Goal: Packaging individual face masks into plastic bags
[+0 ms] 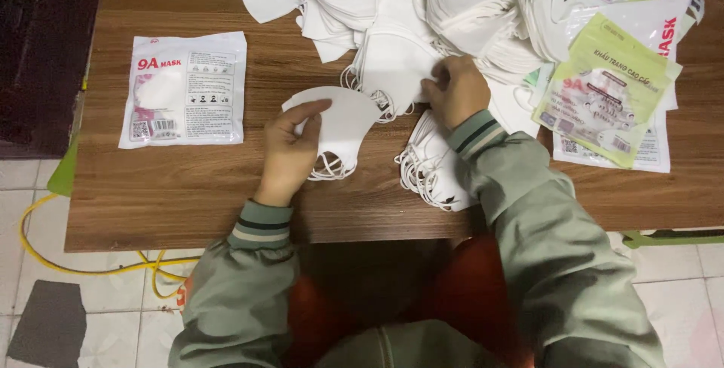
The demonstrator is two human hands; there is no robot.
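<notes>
A folded white mask [343, 123] is gripped at its left edge by the left hand [290, 149], thumb on top, and lies flat on the wooden tabletop [166, 187]. The right hand [456, 90] is closed on the edge of another white mask [392, 62] at the near side of a loose mask heap [452, 6]. A neat mask stack [434, 172] sits just below the right hand. A sealed mask packet [185, 89] lies well left of the left hand; empty green-and-white pouches [615, 89] lie right of the right hand.
</notes>
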